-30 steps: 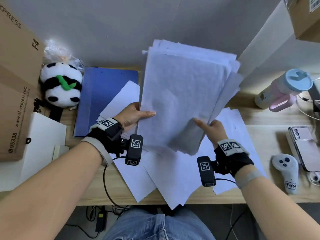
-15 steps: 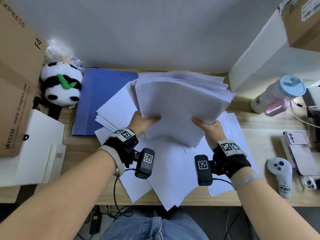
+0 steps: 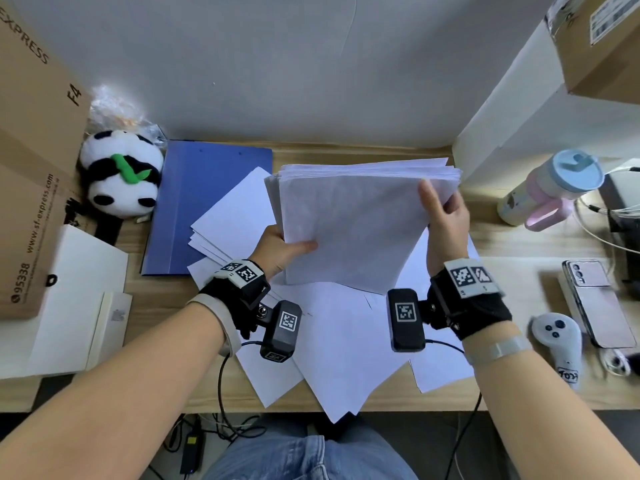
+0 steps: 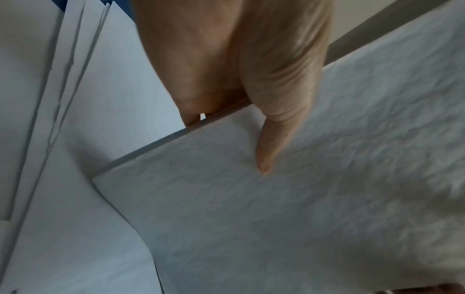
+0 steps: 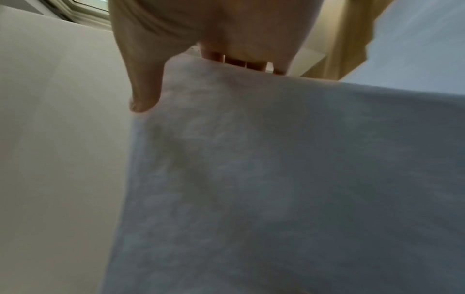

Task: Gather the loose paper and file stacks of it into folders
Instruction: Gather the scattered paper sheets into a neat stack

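Observation:
A thick stack of white paper (image 3: 353, 223) hangs tilted above the desk, held from both sides. My left hand (image 3: 284, 249) grips its left edge, thumb on top (image 4: 266, 155) and fingers underneath. My right hand (image 3: 445, 216) grips the right edge near the far corner, thumb on the upper sheet (image 5: 143, 99). Loose white sheets (image 3: 332, 341) lie fanned out on the wooden desk (image 3: 519, 271) below the stack. A closed blue folder (image 3: 194, 202) lies flat at the back left, partly under some sheets.
A panda plush (image 3: 121, 178) and a cardboard box (image 3: 31, 161) stand at the left, with white booklets (image 3: 69, 299) in front. At the right are a pink-and-blue bottle (image 3: 550, 192), a phone (image 3: 595, 303), a white controller (image 3: 557, 344) and cables.
The stack has come down from nearly upright to a low tilt over the desk. My right hand slid from the near right corner up along the right edge.

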